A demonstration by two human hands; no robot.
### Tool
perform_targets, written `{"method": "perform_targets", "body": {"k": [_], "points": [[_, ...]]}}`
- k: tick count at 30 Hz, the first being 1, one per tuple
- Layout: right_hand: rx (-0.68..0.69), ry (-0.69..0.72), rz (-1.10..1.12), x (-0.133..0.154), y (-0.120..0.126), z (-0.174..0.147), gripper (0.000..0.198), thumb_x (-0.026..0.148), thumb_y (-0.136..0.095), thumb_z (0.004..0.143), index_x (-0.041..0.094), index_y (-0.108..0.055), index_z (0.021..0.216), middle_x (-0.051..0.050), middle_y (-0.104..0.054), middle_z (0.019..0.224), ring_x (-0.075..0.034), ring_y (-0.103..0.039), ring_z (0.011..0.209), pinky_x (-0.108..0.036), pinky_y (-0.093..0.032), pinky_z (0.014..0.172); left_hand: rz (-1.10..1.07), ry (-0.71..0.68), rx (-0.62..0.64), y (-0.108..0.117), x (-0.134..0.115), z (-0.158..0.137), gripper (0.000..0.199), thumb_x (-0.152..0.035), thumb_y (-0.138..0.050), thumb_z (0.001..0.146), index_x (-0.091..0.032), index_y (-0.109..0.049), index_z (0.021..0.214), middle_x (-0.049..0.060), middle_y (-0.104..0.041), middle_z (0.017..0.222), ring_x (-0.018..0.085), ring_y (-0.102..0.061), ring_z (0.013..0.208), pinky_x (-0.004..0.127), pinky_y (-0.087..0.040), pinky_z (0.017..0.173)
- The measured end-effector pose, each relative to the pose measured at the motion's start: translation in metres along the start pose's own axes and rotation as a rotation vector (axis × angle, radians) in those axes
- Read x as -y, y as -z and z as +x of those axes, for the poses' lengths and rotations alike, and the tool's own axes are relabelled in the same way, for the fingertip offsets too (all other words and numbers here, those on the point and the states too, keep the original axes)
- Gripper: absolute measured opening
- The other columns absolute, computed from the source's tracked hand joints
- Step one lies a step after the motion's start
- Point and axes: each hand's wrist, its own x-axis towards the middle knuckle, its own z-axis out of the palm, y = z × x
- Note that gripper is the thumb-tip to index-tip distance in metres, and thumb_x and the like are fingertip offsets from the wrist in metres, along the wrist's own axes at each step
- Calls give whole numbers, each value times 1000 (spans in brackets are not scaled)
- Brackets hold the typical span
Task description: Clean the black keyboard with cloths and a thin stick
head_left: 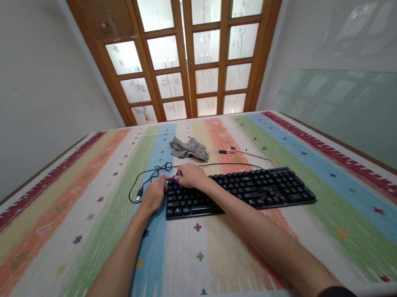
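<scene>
A black keyboard [261, 189] lies flat on the striped tablecloth, its keys facing up. At its far left corner my left hand [155, 194] is closed against the edge, one finger reaching toward my right hand; its other fingertips are hidden. My right hand [190, 175] is closed over the upper left keys, pinching a small purple tool [175, 178]. Most of that tool is covered by my fingers, so its kind does not show. A thin black cable [137, 178] curves behind the keyboard and ends in a USB plug [139, 195] left of my left hand.
Behind the keyboard rests a crumpled grey cloth [189, 149]. To its right are a small black piece [222, 151] and a thin pale stick [250, 153]. The tablecloth [93, 225] covers the table, with a wooden glass-paned door [184, 45] beyond.
</scene>
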Motion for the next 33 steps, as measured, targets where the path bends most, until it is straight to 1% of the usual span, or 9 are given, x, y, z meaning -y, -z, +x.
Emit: {"method": "perform_targets", "body": {"k": [3, 7, 10, 12, 16, 21, 26, 33], "points": [[-17, 10, 18, -5, 0, -2, 26, 40, -58, 92, 20, -74, 95, -10, -75, 100, -23, -66, 92, -28, -43, 70, -12, 6, -3, -1, 1, 0, 73, -66, -12, 96, -21, -65, 76, 1, -54, 57, 20, -57, 62, 33, -46, 66], [-15, 66, 41, -20, 3, -5, 23, 39, -63, 90, 18, -71, 85, -8, -74, 93, -20, -64, 85, -26, -38, 67, -42, 17, -2, 0, -1, -1, 75, -67, -11, 96, -20, -67, 77, 2, -55, 57, 21, -58, 63, 33, -46, 66], [-23, 100, 67, -29, 3, -6, 22, 37, -65, 90, 17, -68, 80, -7, -73, 89, -17, -62, 81, -25, -36, 65, -33, 10, 2, 1, -2, -1, 74, -65, -13, 97, -19, -69, 82, 1, -55, 57, 21, -59, 64, 33, -47, 68], [-43, 106, 89, -31, 1, -7, 21, 36, -65, 89, 17, -68, 79, -6, -72, 88, -17, -60, 80, -25, -35, 65, -22, 3, 6, 1, -2, -1, 74, -64, -14, 98, -18, -70, 86, 1, -55, 57, 21, -60, 64, 33, -47, 69], [-60, 90, 139, -32, -3, -6, 20, 35, -68, 87, 17, -67, 78, -6, -71, 86, -16, -59, 78, -25, -35, 65, -24, 10, 7, 1, 0, 0, 74, -64, -13, 98, -18, -70, 85, 1, -56, 58, 20, -60, 64, 32, -47, 68], [-30, 97, 200, -36, 0, -2, 21, 35, -71, 84, 17, -68, 73, -3, -69, 78, -14, -57, 72, -24, -35, 64, -16, 8, 10, 0, 0, 0, 73, -64, -13, 98, -20, -68, 80, 1, -55, 57, 20, -58, 64, 31, -45, 65], [1, 118, 242, -41, 5, -1, 20, 31, -73, 82, 17, -66, 69, -1, -67, 73, -12, -55, 67, -23, -35, 61, -20, 10, 10, 1, -1, 0, 75, -65, -13, 97, -19, -70, 85, 1, -53, 57, 20, -57, 62, 31, -45, 65], [31, 105, 271, -48, 9, 1, 17, 26, -74, 78, 17, -65, 67, 0, -67, 72, -12, -57, 68, -22, -37, 62, -27, 4, 11, 1, -2, 0, 78, -67, -13, 96, -17, -72, 88, 0, -53, 56, 20, -56, 60, 33, -47, 68]]}}
